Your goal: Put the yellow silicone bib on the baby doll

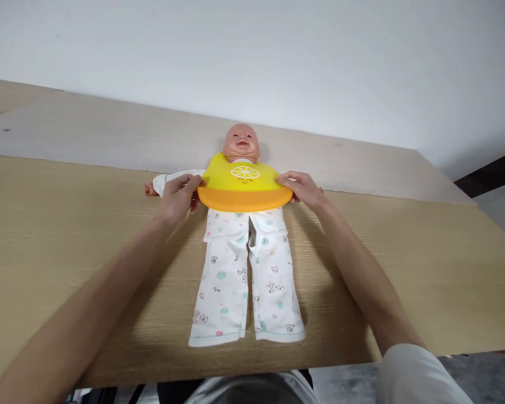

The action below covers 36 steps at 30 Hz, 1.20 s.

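Note:
A baby doll [241,141] lies on its back on the wooden table [46,235], head away from me. It wears white printed pyjamas [244,280] and a yellow silicone bib [244,185] with an orange catch pocket over its chest. My left hand [180,196] pinches the bib's left edge, fingers closed on it. On the opposite side my right hand [303,188] grips the bib's right edge. The doll's arm in a white sleeve [168,180] sticks out to the left behind my left hand.
The table's front edge [235,370] runs just above my lap. A paler board [109,134] lies along the back against a white wall. The table's right end drops off near a dark strip [492,171].

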{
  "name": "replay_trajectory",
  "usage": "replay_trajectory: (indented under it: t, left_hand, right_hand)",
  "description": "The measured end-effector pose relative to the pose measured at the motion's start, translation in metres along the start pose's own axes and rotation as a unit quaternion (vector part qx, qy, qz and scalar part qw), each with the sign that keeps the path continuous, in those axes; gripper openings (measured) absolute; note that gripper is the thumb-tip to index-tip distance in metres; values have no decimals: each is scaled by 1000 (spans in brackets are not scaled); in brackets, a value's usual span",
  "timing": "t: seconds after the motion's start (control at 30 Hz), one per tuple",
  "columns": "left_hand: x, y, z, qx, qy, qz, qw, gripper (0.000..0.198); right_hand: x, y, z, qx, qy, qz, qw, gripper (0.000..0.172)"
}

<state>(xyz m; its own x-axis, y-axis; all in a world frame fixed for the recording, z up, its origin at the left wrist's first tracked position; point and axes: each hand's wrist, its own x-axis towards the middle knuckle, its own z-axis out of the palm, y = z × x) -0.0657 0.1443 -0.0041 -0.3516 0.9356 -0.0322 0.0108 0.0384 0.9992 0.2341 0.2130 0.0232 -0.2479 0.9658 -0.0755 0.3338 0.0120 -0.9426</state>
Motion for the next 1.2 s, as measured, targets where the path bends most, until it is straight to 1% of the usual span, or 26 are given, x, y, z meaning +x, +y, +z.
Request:
replay_trajectory:
  t: [0.1, 0.13, 0.2, 0.27, 0.33, 0.43, 0.5, 0.57, 0.63, 0.73, 0.8, 0.97, 1.2]
  left_hand:
    - [0, -3, -3, -11, 25, -24, 999, 14]
    - [1, -7, -5, -13, 38, -20, 999, 14]
    - [4, -15, -8, 3, 63, 0, 998, 15]
    - [7, -22, -10, 48, 73, 22, 996, 17]
    - [9, -28, -13, 93, 67, 34, 993, 21]
    - [9, -31, -15, 148, 46, 52, 987, 28]
    - [8, -31, -17, 178, 31, 62, 982, 30]
    - [8, -32, -18, 198, 23, 67, 978, 31]
    - [8, -32, -18, 210, 21, 67, 975, 32]
    - [7, -31, -19, 224, 18, 67, 972, 30]
    - [7, -30, -19, 230, 17, 65, 971, 28]
    - [3, -27, -18, 216, 9, 74, 974, 28]
    - [1, -24, -16, 213, 15, 56, 975, 28]
  right_hand:
    - [-3, 1, -7, -9, -36, 4, 999, 33]
    - [-2, 2, -9, -12, -34, -6, 999, 37]
    - [1, 6, -13, -27, 3, -35, 999, 41]
    - [8, 15, -20, -49, 73, -58, 994, 41]
    - [18, 29, -32, -80, 166, -69, 981, 33]
    - [29, 58, -59, -126, 308, -77, 940, 20]
    - [32, 78, -79, -129, 384, -55, 913, 17]
    - [32, 95, -95, -112, 429, -18, 896, 17]
    - [33, 107, -105, -100, 442, -1, 891, 17]
    - [35, 114, -107, -99, 428, -8, 898, 19]
    - [38, 115, -104, -99, 418, -14, 903, 20]
    - [40, 115, -102, -93, 415, -11, 905, 22]
    - [41, 115, -103, -94, 408, 0, 908, 26]
